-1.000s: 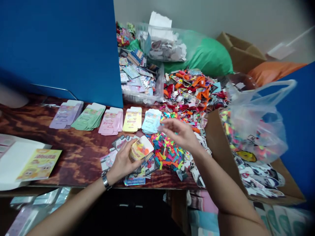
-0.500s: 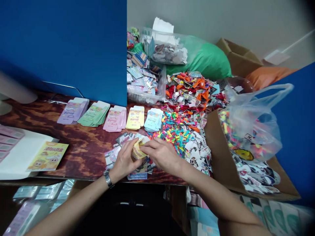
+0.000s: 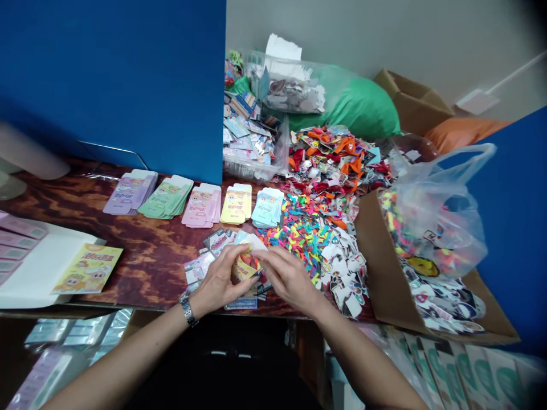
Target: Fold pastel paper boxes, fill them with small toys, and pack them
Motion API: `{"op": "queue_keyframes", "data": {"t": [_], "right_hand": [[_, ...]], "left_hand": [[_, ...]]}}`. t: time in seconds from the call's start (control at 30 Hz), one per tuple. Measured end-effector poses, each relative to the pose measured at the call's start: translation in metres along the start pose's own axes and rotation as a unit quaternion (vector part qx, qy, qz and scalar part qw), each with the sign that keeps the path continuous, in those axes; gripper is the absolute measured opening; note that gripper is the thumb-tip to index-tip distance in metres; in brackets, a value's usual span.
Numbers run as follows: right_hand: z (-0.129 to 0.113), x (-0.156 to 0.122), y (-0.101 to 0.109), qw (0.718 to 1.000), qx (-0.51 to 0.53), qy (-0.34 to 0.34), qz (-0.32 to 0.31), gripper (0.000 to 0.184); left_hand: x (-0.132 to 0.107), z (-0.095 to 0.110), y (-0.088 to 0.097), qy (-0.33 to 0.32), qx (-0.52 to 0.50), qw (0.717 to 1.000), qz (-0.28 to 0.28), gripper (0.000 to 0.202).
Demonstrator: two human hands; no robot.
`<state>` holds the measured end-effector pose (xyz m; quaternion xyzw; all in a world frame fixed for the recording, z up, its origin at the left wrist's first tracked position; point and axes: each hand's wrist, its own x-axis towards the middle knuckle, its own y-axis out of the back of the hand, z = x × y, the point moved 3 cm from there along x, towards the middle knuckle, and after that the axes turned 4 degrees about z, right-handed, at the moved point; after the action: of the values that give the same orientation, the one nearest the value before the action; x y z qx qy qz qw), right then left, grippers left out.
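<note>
A small yellow box [image 3: 244,270] stands with its mouth up between my hands, and something orange-red shows inside it. My left hand [image 3: 221,275] wears a metal-banded watch and is closed around the box's left side. The fingers of my right hand [image 3: 287,276] are bent together at the box's upper right edge; their tips are partly hidden. Under the hands lie several printed cards [image 3: 200,266]. Just right of them spreads a heap of small bright-coloured pieces [image 3: 299,228], with white cut-out stickers [image 3: 348,273] beside it.
Flat box stacks in purple [image 3: 130,193], green [image 3: 166,197], pink [image 3: 202,206], yellow [image 3: 236,204] and blue [image 3: 267,208] line the back. At left, a yellow box [image 3: 90,269] lies by a white tray [image 3: 47,267]. A cardboard box [image 3: 384,285] holds stickers and a plastic bag [image 3: 448,222].
My right hand has shifted slightly right and down at the box's mouth, and orange-red contents now show inside. My left hand keeps holding the box. The view has shifted a little.
</note>
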<state>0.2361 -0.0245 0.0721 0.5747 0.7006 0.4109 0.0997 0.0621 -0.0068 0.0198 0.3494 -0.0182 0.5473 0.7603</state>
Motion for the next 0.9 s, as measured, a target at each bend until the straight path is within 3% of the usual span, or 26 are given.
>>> {"op": "queue_keyframes", "data": {"t": [0.13, 0.23, 0.37, 0.5, 0.7, 0.8, 0.9], "right_hand": [[0.000, -0.006, -0.008, 0.992, 0.044, -0.091, 0.074, 0.042], [0.000, -0.009, -0.013, 0.986, 0.060, -0.123, 0.099, 0.043], [-0.003, -0.010, -0.014, 0.989, 0.069, -0.095, 0.088, 0.044], [-0.009, -0.008, -0.012, 0.994, 0.070, -0.043, 0.073, 0.043], [-0.009, -0.002, -0.010, 0.986, 0.107, -0.107, 0.066, 0.031], [-0.006, 0.000, -0.007, 0.988, 0.049, -0.100, 0.103, 0.029], [-0.004, -0.002, -0.008, 0.987, -0.075, -0.040, 0.139, 0.029]], "left_hand": [[-0.001, 0.001, 0.002, -0.018, 0.007, 1.000, 0.001, 0.059], [-0.003, 0.002, 0.002, -0.029, 0.029, 0.999, 0.018, 0.062], [-0.006, 0.003, 0.001, -0.019, 0.055, 0.998, 0.023, 0.074], [-0.007, 0.004, -0.001, 0.024, 0.062, 0.998, -0.023, 0.081], [-0.007, 0.004, 0.000, 0.043, 0.093, 0.994, -0.033, 0.085], [-0.008, 0.006, 0.001, 0.035, 0.119, 0.992, -0.029, 0.084], [-0.007, 0.008, 0.002, 0.029, 0.131, 0.991, -0.009, 0.084]]}}
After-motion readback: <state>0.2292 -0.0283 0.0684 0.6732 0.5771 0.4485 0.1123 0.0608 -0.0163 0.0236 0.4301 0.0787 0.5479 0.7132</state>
